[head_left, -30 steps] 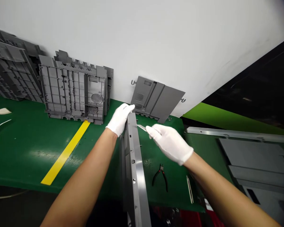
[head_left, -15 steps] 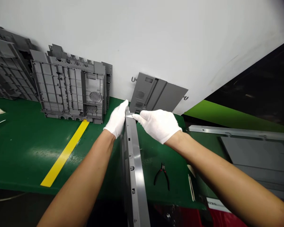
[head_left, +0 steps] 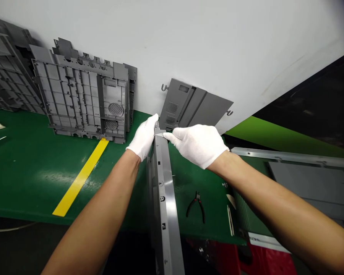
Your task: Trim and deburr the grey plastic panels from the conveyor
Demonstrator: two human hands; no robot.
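A grey plastic panel [head_left: 164, 183] stands on its narrow edge, running from near my body to the far side of the table. My left hand [head_left: 144, 138], in a white glove, is closed around its far end from the left. In my right hand [head_left: 197, 145], also gloved, a small pointed blade [head_left: 159, 135] is pinched; its handle is hidden in the fingers. The blade's tip lies against the top edge of the panel at the far end, close to my left fingers. Square and round cut-outs line that top edge.
Several grey moulded panels [head_left: 83, 99] lean on the white wall at left. Another panel [head_left: 195, 105] leans there between hooks. Cutting pliers [head_left: 196, 208] and yellow tape [head_left: 81, 177] are on the green table [head_left: 28, 175]. A conveyor with a metal rail [head_left: 289, 157] runs at right.
The whole view has shifted slightly. Both hands keep their places at the panel's far end, and the blade still rests on its edge.
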